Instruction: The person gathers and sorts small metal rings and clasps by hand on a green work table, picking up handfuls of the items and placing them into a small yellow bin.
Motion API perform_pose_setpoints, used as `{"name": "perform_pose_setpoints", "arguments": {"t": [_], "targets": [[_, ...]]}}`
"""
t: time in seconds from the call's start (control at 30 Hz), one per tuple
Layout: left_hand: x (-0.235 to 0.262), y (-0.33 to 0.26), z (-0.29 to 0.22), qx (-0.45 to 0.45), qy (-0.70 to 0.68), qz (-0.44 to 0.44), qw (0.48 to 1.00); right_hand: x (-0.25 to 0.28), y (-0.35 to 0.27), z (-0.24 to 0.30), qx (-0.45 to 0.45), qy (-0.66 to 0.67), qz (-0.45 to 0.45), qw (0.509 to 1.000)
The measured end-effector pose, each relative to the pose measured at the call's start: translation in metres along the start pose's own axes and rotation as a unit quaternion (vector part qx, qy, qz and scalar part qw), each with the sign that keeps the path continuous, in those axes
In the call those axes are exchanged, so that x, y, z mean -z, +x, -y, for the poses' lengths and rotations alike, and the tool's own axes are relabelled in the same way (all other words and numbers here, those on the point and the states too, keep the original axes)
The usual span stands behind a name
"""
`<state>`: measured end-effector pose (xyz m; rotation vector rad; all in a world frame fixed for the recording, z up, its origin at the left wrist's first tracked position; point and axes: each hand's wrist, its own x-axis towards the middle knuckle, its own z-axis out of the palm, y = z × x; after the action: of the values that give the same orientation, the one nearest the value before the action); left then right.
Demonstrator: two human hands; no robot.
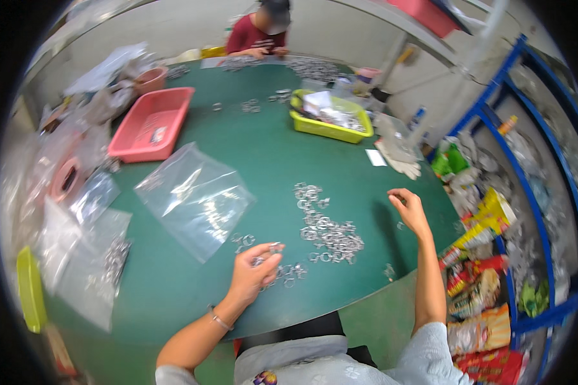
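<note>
Small silver metal rings are in my left hand (255, 269), which is closed around several of them; one shows between thumb and fingertips. Beside and below that hand lie a few loose rings (291, 274), with a smaller group (243, 241) just beyond it. A larger heap of rings (338, 239) spreads over the green table (270, 157) between my hands. My right hand (410, 210) is raised to the right of the heap, fingers loosely bent and thumb apart, with nothing visible in them. A clear plastic bag (199, 199) lies flat beyond my left hand.
A pink tray (167, 122) stands at the far left, a yellow-green basket (331, 119) with rings and paper at the far right. Gloves (398, 160) and a white card (376, 158) lie nearby. Blue shelving (539, 192) holds packages. A person (258, 35) sits opposite.
</note>
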<state>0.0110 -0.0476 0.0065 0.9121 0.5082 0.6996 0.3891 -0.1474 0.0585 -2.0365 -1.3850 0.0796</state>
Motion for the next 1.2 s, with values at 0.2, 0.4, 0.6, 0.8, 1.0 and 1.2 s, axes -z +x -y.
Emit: {"name": "perform_pose_setpoints", "arguments": {"t": [0.2, 0.4, 0.6, 0.8, 1.0, 1.2], "targets": [[-0.015, 0.005, -0.018, -0.171, 0.256, 0.007, 0.952, -0.029, -0.026, 0.159, 0.206, 0.216, 0.22, 0.929], [-0.051, 0.014, -0.043, -0.354, 0.39, -0.009, 0.85, -0.048, -0.036, 0.196, 0.185, 0.285, 0.183, 0.922], [-0.083, 0.02, -0.073, -0.357, 0.387, -0.062, 0.848, -0.046, -0.016, 0.193, 0.061, 0.538, 0.161, 0.825], [-0.072, 0.051, -0.091, -0.046, -0.184, 0.007, 0.982, -0.05, 0.006, 0.196, 0.003, 0.691, 0.163, 0.704], [-0.061, 0.072, -0.097, -0.055, -0.442, -0.014, 0.895, -0.066, 0.017, 0.219, -0.082, 0.782, 0.171, 0.594], [-0.053, 0.079, -0.108, -0.179, -0.492, -0.099, 0.846, -0.108, 0.01, 0.248, -0.074, 0.695, 0.122, 0.705]]}}
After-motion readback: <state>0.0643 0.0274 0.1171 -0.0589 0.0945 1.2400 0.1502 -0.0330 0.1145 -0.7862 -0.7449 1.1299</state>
